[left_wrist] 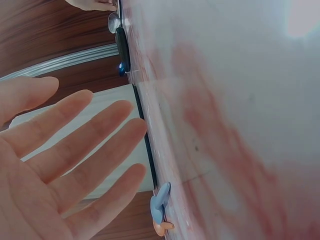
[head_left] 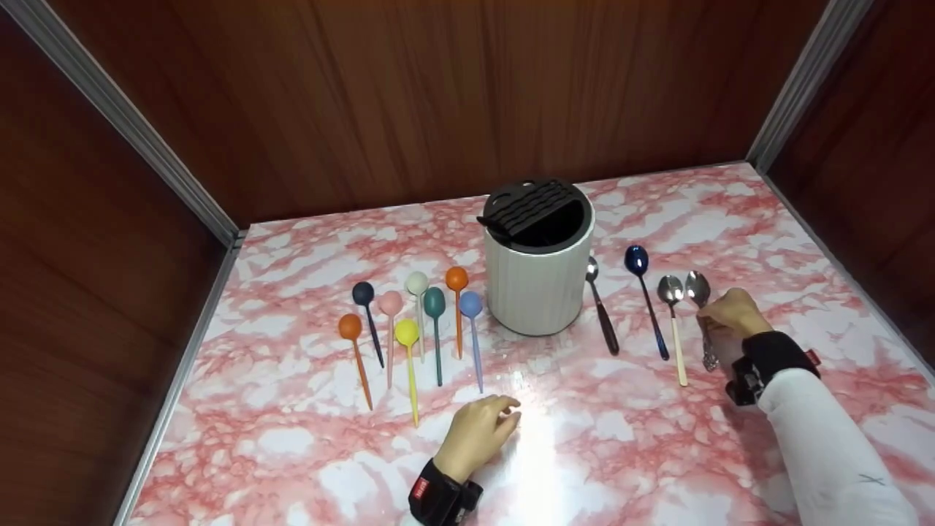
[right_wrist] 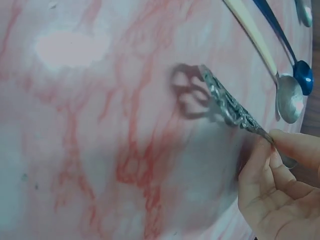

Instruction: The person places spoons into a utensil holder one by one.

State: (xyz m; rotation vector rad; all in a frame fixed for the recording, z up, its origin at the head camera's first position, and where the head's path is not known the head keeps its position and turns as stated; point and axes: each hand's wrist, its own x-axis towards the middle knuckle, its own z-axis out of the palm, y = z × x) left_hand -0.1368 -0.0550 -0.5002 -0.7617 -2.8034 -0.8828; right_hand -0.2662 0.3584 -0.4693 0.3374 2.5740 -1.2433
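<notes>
My right hand (head_left: 730, 310) pinches the ornate silver spoon (head_left: 701, 310) near its neck; in the right wrist view the fingertips (right_wrist: 272, 150) hold the filigree handle (right_wrist: 227, 102), its end raised above the marble. My left hand (head_left: 478, 431) rests open on the marble table (head_left: 621, 438) below the coloured spoons, fingers straight in the left wrist view (left_wrist: 75, 165). A white ribbed holder (head_left: 539, 281) with a black slotted lid (head_left: 527, 204) stands at the centre.
Several coloured plastic spoons (head_left: 409, 329) lie in a row left of the holder. To its right lie a black-handled spoon (head_left: 603, 314), a blue spoon (head_left: 646, 299) and a cream-handled spoon (head_left: 676, 329). Wooden walls (head_left: 438, 95) enclose the table.
</notes>
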